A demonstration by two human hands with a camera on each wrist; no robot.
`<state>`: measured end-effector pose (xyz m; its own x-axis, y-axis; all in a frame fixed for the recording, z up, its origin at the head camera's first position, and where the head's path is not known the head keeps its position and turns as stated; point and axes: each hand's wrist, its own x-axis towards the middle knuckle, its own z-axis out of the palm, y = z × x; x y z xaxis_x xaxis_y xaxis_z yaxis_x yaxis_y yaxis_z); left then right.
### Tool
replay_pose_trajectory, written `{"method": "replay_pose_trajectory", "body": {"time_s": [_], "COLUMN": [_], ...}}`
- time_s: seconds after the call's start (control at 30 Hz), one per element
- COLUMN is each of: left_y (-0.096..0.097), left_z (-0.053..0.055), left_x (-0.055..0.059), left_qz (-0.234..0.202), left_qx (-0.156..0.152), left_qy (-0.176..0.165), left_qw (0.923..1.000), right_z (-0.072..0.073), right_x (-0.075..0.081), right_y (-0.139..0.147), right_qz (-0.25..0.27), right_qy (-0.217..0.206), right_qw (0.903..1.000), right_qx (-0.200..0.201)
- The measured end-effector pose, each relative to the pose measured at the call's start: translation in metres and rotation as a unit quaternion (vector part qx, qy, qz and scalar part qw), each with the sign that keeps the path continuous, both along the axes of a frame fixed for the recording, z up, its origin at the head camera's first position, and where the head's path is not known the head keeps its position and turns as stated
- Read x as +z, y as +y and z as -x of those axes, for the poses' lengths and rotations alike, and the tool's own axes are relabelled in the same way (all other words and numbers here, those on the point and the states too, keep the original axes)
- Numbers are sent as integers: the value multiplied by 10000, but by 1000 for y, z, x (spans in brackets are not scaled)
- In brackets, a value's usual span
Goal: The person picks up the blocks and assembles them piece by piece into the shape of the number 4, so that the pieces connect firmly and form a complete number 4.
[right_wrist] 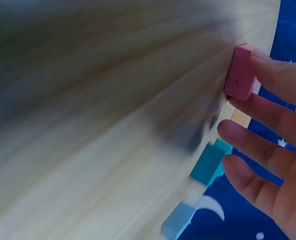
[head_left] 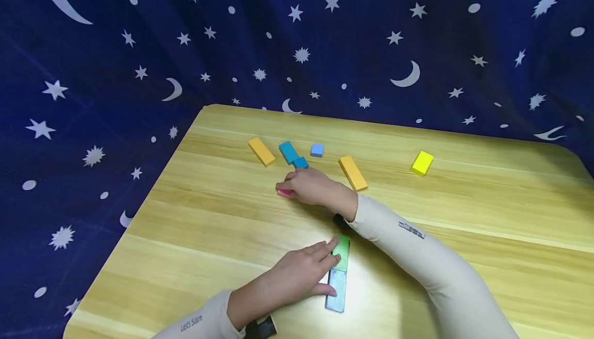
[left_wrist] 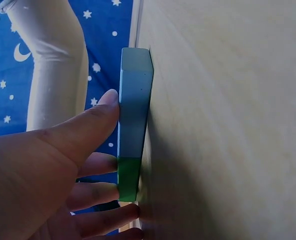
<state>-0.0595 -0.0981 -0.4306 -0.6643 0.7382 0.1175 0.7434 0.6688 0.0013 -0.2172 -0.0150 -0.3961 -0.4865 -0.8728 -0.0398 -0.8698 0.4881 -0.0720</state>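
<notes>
My right hand (head_left: 312,186) pinches a small pink block (right_wrist: 242,72) between thumb and index finger, close to the tabletop; its other fingers are spread apart. In the head view most of the pink block is hidden under the hand. Nearer the front, my left hand (head_left: 297,276) rests its fairly straight fingers and thumb on two flat blocks lying end to end. The green block (head_left: 342,253) is the farther one, and the light blue block (head_left: 336,291) touches its near end. The thumb lies on the light blue block, the fingers at the green one.
Beyond the right hand lie an orange block (head_left: 262,151), a teal block (head_left: 289,152), a darker blue block (head_left: 300,162), a small blue block (head_left: 317,150) and another orange block (head_left: 353,173). A yellow block (head_left: 422,163) sits farther right. A star-patterned curtain (head_left: 297,34) hangs behind the wooden table (head_left: 209,215).
</notes>
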Motion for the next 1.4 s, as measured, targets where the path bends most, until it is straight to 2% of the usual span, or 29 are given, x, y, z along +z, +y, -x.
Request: {"method": "replay_pose_trajectory", "body": {"time_s": [0.33,0.5,0.83,1.0,1.23,1.33,1.4], "left_y": [0,2,7,6,7,11,15], "left_z": [1,2,-1,0,2,1,1], "left_x": [5,6,4,7,9,8,7], "left_qz": [137,128,164,199,316,381,390], "left_qx": [66,21,-52,44,88,92,105], "left_qy": [-295,-330,-299,-572,-1010,-974,-739], "left_qw": [9994,9994,9994,9982,9943,9945,9964], "right_z": [-9,-18,-38,-47,-50,-51,-52], "right_x": [3,1,-2,-3,-5,-5,-6], "right_y": [42,61,95,106,115,118,120], "right_qz": [407,275,237,362,534,547,569], "right_qy": [163,190,-112,-173,-296,-353,-384], "right_qw": [9977,9961,9870,9846,9811,9798,9787], "right_qx": [-523,-820,-1586,-1702,-1837,-1892,-1934]}}
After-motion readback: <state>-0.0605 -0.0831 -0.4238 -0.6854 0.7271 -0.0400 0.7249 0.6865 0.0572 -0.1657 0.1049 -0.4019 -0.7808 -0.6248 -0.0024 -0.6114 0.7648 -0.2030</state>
